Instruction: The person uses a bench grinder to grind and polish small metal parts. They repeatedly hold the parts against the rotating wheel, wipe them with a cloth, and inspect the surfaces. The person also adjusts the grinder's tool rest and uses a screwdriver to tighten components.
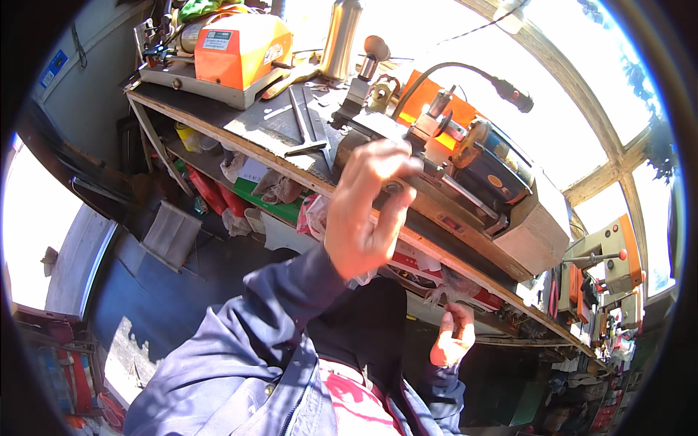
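My left hand [367,207] is raised over the front edge of the workbench, just in front of a bench machine [494,171] with a dark cylindrical motor, metal clamps and a ball-ended lever. Its fingers are bent, slightly blurred, with a gap between thumb and forefinger. The fingertips overlap the machine's near clamp in view, and whether they touch it I cannot tell. Lower down, my right hand [453,338] hangs near my body below the bench edge. Its thumb and fingertips come together, and anything between them is too small to make out.
An orange machine [243,54] stands at the bench's left end, near a steel flask [342,40] and a T-shaped metal tool [305,123]. A gooseneck lamp [465,67] arches over the bench machine. Bags and boxes fill the shelf below; another machine [607,254] is at right.
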Available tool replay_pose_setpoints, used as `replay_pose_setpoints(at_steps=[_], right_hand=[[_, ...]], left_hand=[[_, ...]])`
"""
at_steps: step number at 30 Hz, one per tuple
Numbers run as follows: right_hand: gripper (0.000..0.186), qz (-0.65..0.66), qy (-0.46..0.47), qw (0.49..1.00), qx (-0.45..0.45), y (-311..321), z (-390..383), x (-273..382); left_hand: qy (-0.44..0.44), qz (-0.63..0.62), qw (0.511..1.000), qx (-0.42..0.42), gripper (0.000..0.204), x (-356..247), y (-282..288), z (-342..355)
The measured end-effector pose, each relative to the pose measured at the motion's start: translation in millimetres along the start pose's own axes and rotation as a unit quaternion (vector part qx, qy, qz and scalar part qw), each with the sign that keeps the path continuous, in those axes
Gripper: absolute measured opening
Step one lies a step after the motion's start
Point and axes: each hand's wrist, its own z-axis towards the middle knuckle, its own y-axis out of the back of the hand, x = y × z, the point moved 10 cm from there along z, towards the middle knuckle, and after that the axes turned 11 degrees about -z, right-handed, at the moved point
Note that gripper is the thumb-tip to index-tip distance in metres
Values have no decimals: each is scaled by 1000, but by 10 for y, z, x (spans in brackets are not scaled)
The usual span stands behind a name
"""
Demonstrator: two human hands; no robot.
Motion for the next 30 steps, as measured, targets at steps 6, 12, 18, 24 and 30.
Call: replay_pose_setpoints(at_steps=[6, 12, 18, 24, 30], right_hand=[[23, 3, 102, 995, -23, -91, 650, 517], [18, -47, 254, 966, 12, -602, 1104, 1138], [13, -78, 305, 949, -18, -689, 1052, 1227], [13, -105, 315, 943, -23, -703, 1068, 1237], [13, -101, 318, 942, -35, -683, 1078, 1306]], left_hand=[[325, 28, 945, -15, 17, 842, 502, -1640], [424, 144, 889, -97, 16, 1988, 1502, -2261], [356, 261, 897, -32, 36, 2728, 1721, -1862], [486, 399, 775, 67, 70, 3485, 1693, -1995], [376, 433, 812, 109, 58, 3557, 1804, -1897]])
